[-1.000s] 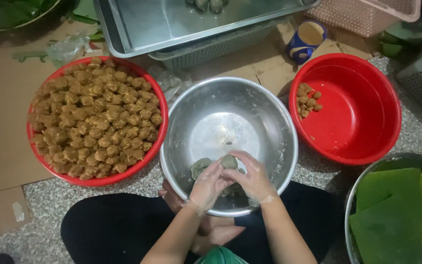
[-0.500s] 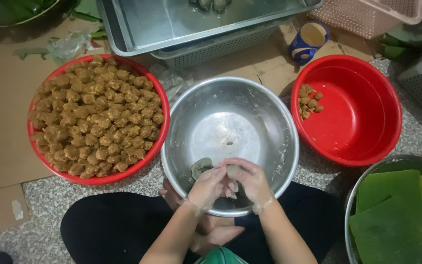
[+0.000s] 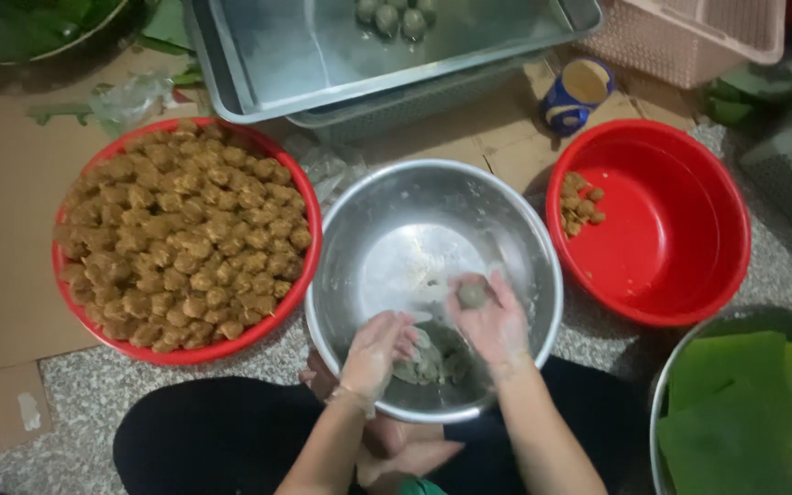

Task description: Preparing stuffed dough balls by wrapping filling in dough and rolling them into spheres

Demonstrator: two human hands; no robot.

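- Resting in the palm of the right hand [image 3: 497,323] is a small round grey-green dough ball [image 3: 473,293], smooth and dull, its fingers half-curled around it over the near part of the bowl.
- Just below it, a lump of the same grey-green dough [image 3: 433,362] lies on the bottom of the shiny round steel bowl [image 3: 359,229], against the near wall.
- Beside that lump the left hand [image 3: 376,353] reaches in with loosely bent, dough-smeared fingers touching it; whether it grips any cannot be told.
- Left of the steel bowl, touching its rim, stands a red plastic basin [image 3: 300,275] heaped with brown crumbly filling balls [image 3: 181,234].
- On the right, a second red plastic basin [image 3: 680,247] holds only a few brown balls [image 3: 581,203] at its far left edge.
- Beyond them, a large metal tray [image 3: 323,55] carries several grey-green balls [image 3: 394,14]; a blue-and-yellow cup [image 3: 577,96] stands near.
- Green leaves [image 3: 744,412] fill a bowl at the lower right on the speckled floor [image 3: 75,403].
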